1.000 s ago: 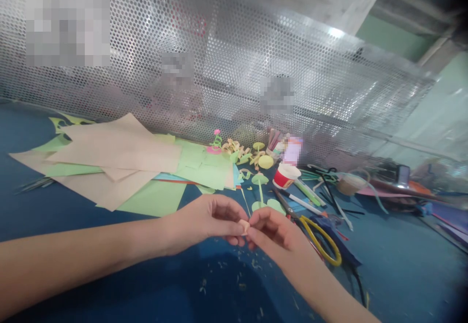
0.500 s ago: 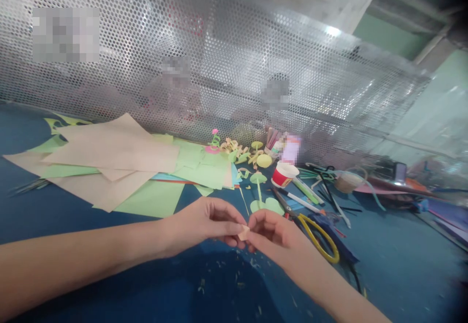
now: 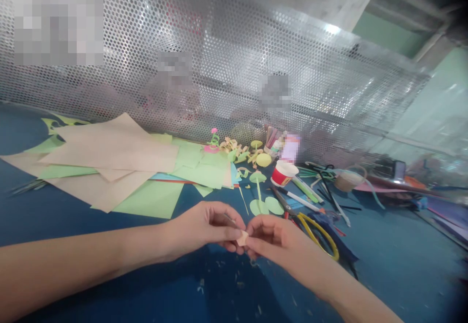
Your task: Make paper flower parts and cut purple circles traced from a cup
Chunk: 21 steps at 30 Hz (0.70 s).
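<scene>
Where paper scrap (image 3: 243, 238) is pinched, littered blue table (image 3: 383, 264) — perforated screen (image 3: 219, 69) behind.

My left hand (image 3: 204, 228) and right hand (image 3: 272, 235) pinch a small tan paper piece (image 3: 242, 238) between fingertips above the blue table (image 3: 383, 264); yellow-handled scissors (image 3: 318, 233) just right.

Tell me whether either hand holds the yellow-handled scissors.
No, the scissors lie on the table beside the right hand, which pinches a small paper piece.
</scene>
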Motion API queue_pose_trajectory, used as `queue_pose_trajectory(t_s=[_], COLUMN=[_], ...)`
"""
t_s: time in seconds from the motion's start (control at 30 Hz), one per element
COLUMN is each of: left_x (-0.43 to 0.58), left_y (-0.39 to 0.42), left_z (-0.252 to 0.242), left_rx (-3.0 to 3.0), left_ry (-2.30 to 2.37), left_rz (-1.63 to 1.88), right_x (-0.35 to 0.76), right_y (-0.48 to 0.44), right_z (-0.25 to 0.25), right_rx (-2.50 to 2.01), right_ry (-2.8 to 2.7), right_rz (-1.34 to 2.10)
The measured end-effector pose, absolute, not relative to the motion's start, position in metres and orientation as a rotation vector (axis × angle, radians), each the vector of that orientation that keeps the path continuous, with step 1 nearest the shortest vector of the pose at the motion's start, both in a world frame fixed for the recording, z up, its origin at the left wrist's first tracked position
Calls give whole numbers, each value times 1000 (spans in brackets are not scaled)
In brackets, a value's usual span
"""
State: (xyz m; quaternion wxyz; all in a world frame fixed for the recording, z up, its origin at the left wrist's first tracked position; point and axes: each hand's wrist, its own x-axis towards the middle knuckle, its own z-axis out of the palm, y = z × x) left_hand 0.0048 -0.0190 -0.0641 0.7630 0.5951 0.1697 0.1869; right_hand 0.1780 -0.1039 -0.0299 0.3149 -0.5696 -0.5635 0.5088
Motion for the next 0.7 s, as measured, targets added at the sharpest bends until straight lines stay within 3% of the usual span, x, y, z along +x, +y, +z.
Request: queue_pose_trajectory(t_s=[0.7], left_x=[9], left_y=[-17], left_z=[-90], left_rx=[1318], left_ry=[466], left_rz=[442], right_x=[185], right_y=[-98], right_z=[-59], right_rx=[-1527], right_ry=[-1437], right_rz=[1410])
